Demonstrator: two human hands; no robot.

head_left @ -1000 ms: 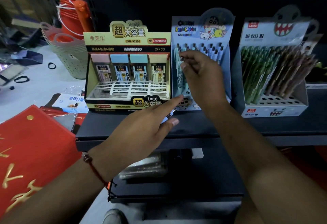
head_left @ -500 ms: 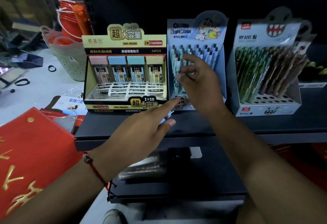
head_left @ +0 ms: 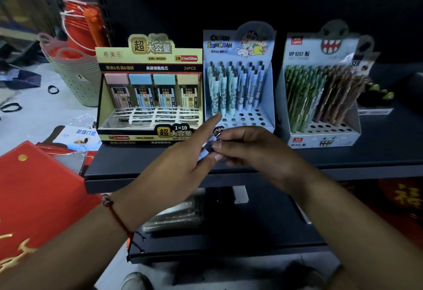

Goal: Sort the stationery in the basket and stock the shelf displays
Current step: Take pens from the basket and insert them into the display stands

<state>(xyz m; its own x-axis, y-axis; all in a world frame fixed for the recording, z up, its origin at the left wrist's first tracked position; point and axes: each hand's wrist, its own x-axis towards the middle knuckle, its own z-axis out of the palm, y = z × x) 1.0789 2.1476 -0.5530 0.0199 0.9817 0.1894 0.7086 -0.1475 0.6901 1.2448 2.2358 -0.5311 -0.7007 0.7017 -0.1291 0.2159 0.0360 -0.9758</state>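
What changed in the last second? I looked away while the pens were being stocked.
The right hand came down from the cartoon pen display to the left hand, and its fingers now pinch a pen held there. The left hand and displays stayed put.

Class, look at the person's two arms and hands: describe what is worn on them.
Both forearms are bare, with no sleeves or gloves in view. The left hand has a thin red cord bracelet with a bead at its wrist. The right hand shows no bracelet, watch or ring.

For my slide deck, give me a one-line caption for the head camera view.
Both hands, left hand and right hand, hold pens before the half-filled cartoon pen display.
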